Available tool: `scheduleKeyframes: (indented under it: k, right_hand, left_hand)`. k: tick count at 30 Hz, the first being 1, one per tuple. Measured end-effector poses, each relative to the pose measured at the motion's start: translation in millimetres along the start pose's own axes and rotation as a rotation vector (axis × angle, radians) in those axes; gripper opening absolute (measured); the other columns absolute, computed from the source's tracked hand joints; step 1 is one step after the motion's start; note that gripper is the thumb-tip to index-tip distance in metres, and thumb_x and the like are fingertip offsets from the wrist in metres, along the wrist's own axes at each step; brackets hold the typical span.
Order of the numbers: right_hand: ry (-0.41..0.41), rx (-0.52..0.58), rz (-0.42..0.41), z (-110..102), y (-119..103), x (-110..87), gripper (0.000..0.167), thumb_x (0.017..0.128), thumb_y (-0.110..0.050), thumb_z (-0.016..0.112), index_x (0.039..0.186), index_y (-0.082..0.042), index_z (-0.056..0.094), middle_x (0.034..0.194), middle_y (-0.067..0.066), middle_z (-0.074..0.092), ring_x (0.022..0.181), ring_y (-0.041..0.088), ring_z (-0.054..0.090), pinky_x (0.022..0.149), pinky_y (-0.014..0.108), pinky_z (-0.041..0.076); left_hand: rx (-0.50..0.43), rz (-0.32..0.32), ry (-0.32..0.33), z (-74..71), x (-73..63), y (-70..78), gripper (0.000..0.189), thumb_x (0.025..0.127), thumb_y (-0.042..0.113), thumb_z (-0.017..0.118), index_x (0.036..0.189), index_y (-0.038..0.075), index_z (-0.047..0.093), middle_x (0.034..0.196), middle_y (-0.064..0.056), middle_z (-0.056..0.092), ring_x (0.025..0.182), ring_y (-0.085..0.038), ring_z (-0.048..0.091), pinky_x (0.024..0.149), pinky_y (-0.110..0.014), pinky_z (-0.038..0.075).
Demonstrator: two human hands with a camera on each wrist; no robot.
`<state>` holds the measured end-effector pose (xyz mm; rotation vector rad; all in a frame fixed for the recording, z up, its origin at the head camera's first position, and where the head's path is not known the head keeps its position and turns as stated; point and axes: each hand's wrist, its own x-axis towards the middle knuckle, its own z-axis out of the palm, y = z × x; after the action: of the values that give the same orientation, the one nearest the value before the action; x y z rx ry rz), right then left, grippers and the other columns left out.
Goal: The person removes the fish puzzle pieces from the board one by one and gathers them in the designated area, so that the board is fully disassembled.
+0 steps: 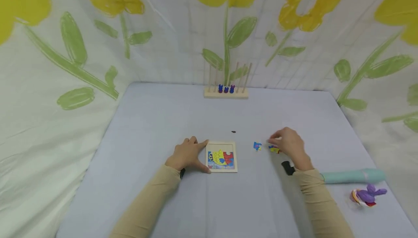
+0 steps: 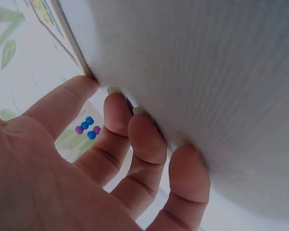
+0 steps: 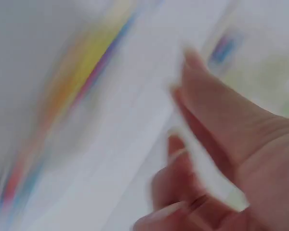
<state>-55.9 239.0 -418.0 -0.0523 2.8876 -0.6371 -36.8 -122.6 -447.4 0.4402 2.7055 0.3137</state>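
Note:
A square wooden puzzle tray (image 1: 236,158) lies on the table, with joined pieces (image 1: 218,160) in yellow, red and blue inside; bare wood shows along its upper part. My left hand (image 1: 189,154) rests at the tray's left side, index finger and thumb spread to its two left corners. In the left wrist view the other fingers (image 2: 147,137) bend down onto the tabletop. My right hand (image 1: 289,144) hovers by a yellow and red puzzle piece (image 1: 274,149), partly beneath the fingers. Nothing shows between thumb and fingertips in the blurred right wrist view. Left of it lies a blue puzzle piece (image 1: 257,146).
A wooden peg stand (image 1: 226,95) with blue and purple beads stands at the back edge. To the right lie a pale teal tube (image 1: 354,176) and a purple balloon-like figure (image 1: 366,195). A small dark bit (image 1: 233,131) lies beyond the tray.

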Motion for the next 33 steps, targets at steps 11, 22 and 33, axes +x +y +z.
scheduleKeyframes:
  k: [11, 22, 33]
  right_hand:
    - [-0.19, 0.05, -0.271, 92, -136, 7.9, 0.03, 0.084, -0.03, 0.086, 0.106, -0.011, 0.082, 0.111, 0.006, 0.077, 0.111, 0.025, 0.069, 0.096, 0.043, 0.056]
    - [-0.162, 0.126, -0.272, 102, -146, 2.4, 0.019, 0.081, -0.015, 0.088, 0.095, -0.005, 0.081, 0.099, 0.008, 0.078, 0.095, 0.021, 0.071, 0.088, 0.037, 0.057]
    - [-0.107, 0.059, -0.399, 102, -147, 0.1, 0.017, 0.084, -0.011, 0.084, 0.098, -0.011, 0.075, 0.091, 0.003, 0.073, 0.084, 0.015, 0.065, 0.074, 0.033, 0.054]
  left_hand:
    - [0.012, 0.02, 0.011, -2.1, 0.1, 2.9, 0.115, 0.06, 0.07, 0.09, 0.158, 0.03, 0.044, 0.13, -0.012, 0.055, 0.114, -0.03, 0.054, 0.082, -0.05, 0.054]
    - [0.008, 0.014, 0.025, 1.9, -5.1, -0.3, 0.115, 0.059, 0.069, 0.091, 0.157, 0.03, 0.045, 0.126, -0.01, 0.055, 0.108, -0.028, 0.053, 0.079, -0.049, 0.054]
    - [0.029, 0.002, 0.008, -0.4, -4.4, 1.1, 0.115, 0.061, 0.07, 0.089, 0.159, 0.032, 0.042, 0.127, -0.01, 0.055, 0.11, -0.028, 0.054, 0.08, -0.049, 0.055]
